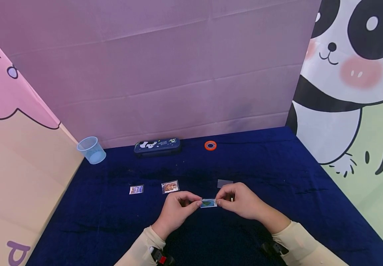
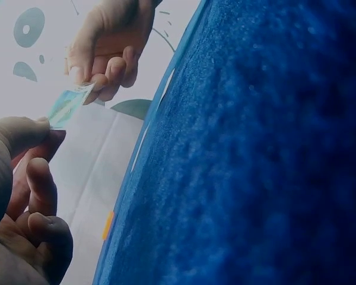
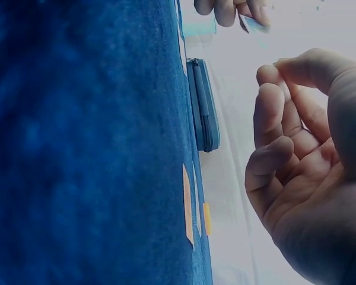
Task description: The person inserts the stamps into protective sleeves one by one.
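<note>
A stamp-sized picture card with a blue and green print and a pale border is held above the dark blue cloth. Its left end is pinched between thumb and forefinger of my left hand. At the opposite end my right hand pinches the edge. The left wrist view shows the card stretched between both sets of fingertips, tilted. In the right wrist view glare washes out most of it. Just beyond the right hand lies a small translucent sleeve, partly covered by the fingers.
Two small picture cards in clear sleeves, one brownish and one bluish, lie left of the hands. Along the back stand a light blue cup and a navy panda pencil case. An orange ring-shaped roll lies right of the case.
</note>
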`<state>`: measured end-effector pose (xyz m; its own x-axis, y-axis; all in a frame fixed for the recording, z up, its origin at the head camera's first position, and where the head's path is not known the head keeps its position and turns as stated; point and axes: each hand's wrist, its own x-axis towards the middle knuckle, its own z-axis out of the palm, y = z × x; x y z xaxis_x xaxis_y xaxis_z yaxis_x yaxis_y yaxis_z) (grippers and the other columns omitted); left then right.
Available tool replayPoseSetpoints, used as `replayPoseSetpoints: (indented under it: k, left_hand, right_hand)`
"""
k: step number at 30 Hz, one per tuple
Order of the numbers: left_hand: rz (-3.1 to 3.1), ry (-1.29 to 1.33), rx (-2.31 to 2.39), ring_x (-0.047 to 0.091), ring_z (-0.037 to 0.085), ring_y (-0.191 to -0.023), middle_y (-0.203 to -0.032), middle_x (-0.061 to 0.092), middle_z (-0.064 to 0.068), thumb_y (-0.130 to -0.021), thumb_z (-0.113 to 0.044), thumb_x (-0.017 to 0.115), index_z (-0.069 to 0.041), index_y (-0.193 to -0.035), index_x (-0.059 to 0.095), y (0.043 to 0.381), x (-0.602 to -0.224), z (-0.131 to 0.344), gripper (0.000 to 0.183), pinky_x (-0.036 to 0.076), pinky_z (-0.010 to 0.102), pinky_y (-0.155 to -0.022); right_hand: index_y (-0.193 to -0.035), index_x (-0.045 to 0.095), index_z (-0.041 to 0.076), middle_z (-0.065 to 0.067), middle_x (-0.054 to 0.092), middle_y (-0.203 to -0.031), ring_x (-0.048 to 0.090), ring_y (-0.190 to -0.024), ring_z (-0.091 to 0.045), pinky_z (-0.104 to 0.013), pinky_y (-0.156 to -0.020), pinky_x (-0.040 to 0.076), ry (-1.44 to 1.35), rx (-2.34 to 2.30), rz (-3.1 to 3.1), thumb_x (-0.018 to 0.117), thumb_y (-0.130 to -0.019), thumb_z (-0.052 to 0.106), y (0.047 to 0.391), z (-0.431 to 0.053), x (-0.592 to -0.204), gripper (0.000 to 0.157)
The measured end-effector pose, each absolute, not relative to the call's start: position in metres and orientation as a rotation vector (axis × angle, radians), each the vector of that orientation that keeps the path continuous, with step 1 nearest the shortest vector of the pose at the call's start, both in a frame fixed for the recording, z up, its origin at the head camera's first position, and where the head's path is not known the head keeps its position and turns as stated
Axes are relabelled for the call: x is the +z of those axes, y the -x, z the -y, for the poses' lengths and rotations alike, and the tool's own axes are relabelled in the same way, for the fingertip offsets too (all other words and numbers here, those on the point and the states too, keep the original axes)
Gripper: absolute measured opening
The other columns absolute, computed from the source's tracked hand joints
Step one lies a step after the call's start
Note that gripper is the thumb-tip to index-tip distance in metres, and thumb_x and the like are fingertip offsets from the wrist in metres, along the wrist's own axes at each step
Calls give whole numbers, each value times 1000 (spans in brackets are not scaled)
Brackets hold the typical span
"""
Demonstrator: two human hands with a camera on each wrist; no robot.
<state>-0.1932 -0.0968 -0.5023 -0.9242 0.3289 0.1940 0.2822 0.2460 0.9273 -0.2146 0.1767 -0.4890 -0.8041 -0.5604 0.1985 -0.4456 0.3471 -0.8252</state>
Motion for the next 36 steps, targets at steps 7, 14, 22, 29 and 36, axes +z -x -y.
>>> replayPoseSetpoints:
  k: [7, 14, 22, 29, 36]
  left_hand:
    - [-2473, -600, 1815, 50, 12, -60, -84, 71, -3, -95, -22, 80, -21, -99, 79, 194, -503, 96, 4, 41, 22, -54]
    - [-2467, -587, 1836, 49, 10, -58, -82, 68, -4, -96, -23, 79, -21, -99, 78, 194, -502, 97, 4, 40, 22, -51]
    - [-2481, -607, 1894, 46, 8, -55, -82, 67, -5, -96, -18, 78, -16, -99, 78, 198, -501, 98, 4, 37, 21, -49]
    - [-2529, -588, 1837, 47, 8, -56, -87, 71, -1, -97, -19, 77, -11, -110, 78, 204, -500, 101, 16, 38, 22, -49]
    - [-2633, -591, 1734, 46, 11, -56, -85, 68, -4, -98, -20, 76, -19, -103, 79, 214, -494, 107, 6, 37, 23, -50]
  right_hand:
    - [-95, 78, 22, 6, 69, -83, 56, -67, -14, -27, -58, 46, 927, -1457, -2481, 76, -96, 16, 215, -176, -489, 7]
    - [-98, 79, 21, 5, 71, -86, 58, -68, -15, -28, -59, 48, 917, -1480, -2463, 76, -97, 17, 215, -176, -489, 6]
    - [-103, 79, 18, 5, 71, -92, 61, -70, -17, -29, -60, 50, 888, -1467, -2487, 74, -97, 17, 215, -178, -486, 7]
    - [-106, 77, 13, 3, 70, -94, 63, -71, -18, -30, -61, 52, 845, -1436, -2528, 74, -97, 19, 217, -183, -483, 11]
    - [-106, 77, 19, 4, 69, -98, 62, -76, -17, -30, -62, 52, 789, -1382, -2613, 74, -99, 20, 221, -196, -475, 7]
